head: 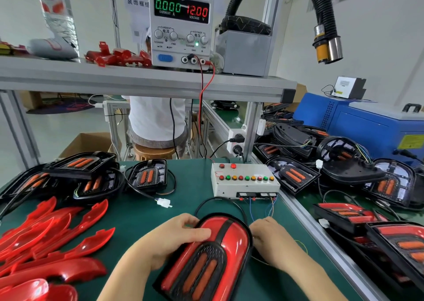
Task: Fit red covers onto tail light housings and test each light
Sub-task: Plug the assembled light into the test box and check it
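A tail light housing with a red cover on it lies on the green mat in front of me, its two orange strips unlit. My left hand presses on the cover's left side, thumb across the red surface. My right hand grips the housing's right edge. Its black cable loops back toward the white test box with coloured buttons. Loose red covers are piled at the left. Bare black housings sit at the back left.
A power supply on the shelf reads 0.000 A and 12.00 V. Finished lights and more housings crowd the right side beside a blue machine. A white connector lies on the mat. A person in white sits behind the bench.
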